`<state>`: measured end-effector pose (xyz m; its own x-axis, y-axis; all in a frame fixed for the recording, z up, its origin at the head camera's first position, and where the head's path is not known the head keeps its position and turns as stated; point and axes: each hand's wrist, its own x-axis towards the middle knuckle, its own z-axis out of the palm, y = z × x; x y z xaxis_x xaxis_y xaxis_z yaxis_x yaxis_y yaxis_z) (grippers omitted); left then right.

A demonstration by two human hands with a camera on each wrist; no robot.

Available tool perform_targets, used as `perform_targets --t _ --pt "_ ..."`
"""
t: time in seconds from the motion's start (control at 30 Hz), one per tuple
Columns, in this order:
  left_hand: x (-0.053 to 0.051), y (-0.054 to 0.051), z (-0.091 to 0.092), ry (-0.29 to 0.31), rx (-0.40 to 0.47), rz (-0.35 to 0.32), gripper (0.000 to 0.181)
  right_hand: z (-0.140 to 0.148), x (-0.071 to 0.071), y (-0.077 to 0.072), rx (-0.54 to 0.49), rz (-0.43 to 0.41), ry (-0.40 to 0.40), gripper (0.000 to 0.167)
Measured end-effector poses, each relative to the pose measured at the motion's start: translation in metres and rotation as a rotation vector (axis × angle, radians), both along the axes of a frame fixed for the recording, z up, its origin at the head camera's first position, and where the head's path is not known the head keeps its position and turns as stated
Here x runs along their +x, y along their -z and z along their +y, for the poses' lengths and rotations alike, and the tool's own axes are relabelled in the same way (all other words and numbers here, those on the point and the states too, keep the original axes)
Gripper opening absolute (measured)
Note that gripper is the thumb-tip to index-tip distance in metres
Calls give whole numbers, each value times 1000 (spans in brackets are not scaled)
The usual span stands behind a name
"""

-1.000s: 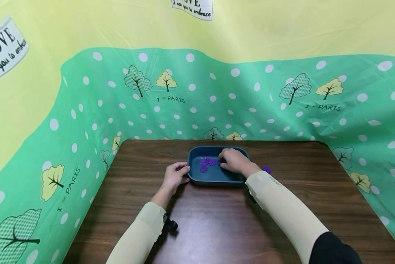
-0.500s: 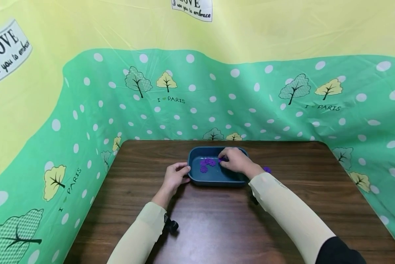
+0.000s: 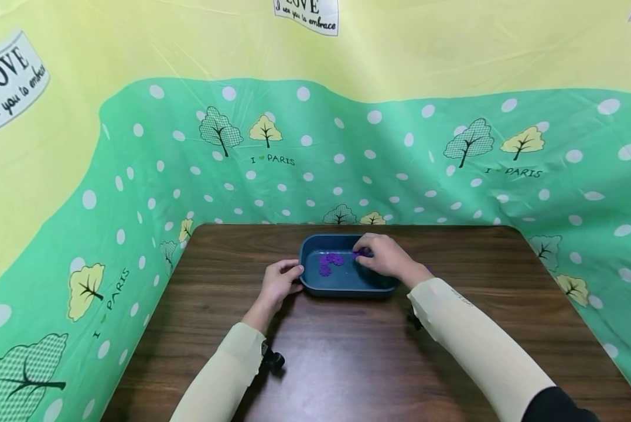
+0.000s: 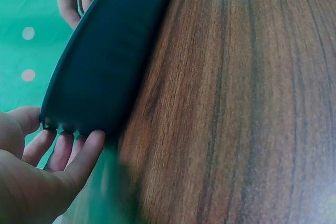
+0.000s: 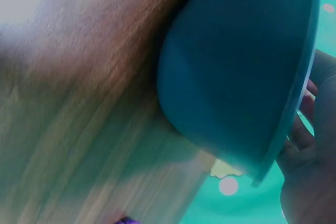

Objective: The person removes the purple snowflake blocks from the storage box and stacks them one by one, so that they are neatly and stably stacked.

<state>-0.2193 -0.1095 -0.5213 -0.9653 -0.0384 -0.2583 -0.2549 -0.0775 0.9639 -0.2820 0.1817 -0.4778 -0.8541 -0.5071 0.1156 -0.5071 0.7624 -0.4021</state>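
Note:
A dark blue tray point(image 3: 347, 291) lies near the table's back edge. At its left end, my left hand point(image 3: 278, 284) grips the rim, thumb at the rim and fingers against the outer wall in the left wrist view. Several purple flower-shaped pieces point(image 3: 324, 271) lie on the left half of the tray floor. Over the tray's right part, my right hand point(image 3: 382, 257) pinches a purple piece point(image 3: 362, 253), partly hidden by the fingers. In the right wrist view, the tray wall point(image 5: 236, 77) hides some of that hand's fingers.
Just past the tray's right end, a purple piece point(image 3: 429, 269) on the brown wooden table point(image 3: 326, 351) is mostly covered by my right wrist. Patterned green and yellow cloth point(image 3: 273, 199) hangs behind the table and along its sides.
My right hand has shifted slightly right and up with the purple piece. My right forearm now covers more of the piece outside the tray. The left hand stays at the tray's left end.

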Motion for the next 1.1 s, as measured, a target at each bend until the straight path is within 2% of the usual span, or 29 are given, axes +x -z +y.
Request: perform_targets --t 0.23,0.63,1.1 --pt "2 1 -1 1 7 6 35 14 5 -9 -19 27 -1 22" --pt "2 1 -2 -1 7 0 35 48 12 -21 -62 66 35 17" --pt "2 1 -1 -1 21 -1 36 92 21 -14 -109 97 119 17"
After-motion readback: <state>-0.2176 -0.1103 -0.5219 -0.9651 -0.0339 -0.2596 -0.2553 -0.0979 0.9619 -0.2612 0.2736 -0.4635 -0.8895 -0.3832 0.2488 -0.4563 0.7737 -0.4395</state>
